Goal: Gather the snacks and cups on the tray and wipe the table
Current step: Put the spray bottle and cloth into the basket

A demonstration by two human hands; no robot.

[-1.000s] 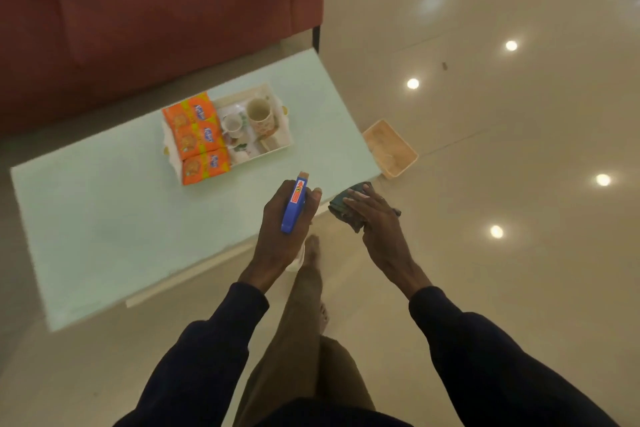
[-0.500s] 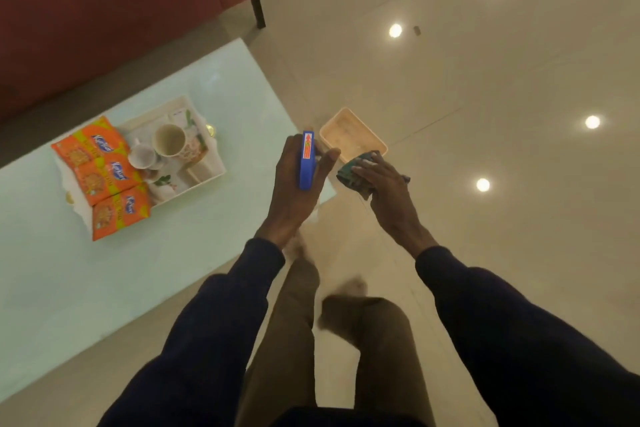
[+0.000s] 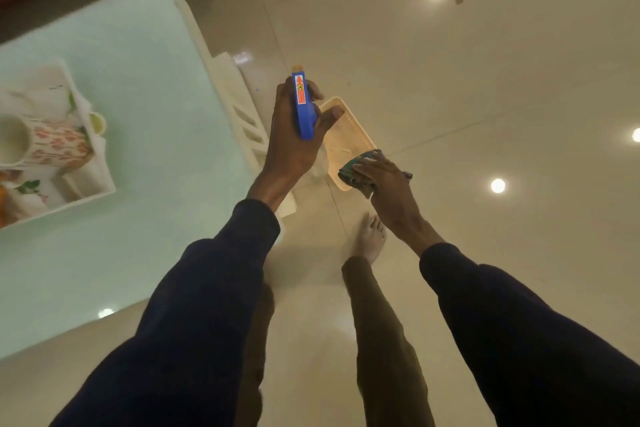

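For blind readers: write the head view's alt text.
Left hand holds a blue plastic spray bottle; right hand holds a green cloth over a beige basket on the floor. A floral mug sits in a white tray on the pale green table.

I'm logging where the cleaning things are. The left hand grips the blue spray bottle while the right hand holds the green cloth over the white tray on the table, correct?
Not quite. The head view shows the right hand holding the green cloth over the beige basket on the floor, not the white tray. The left hand does grip the blue spray bottle.
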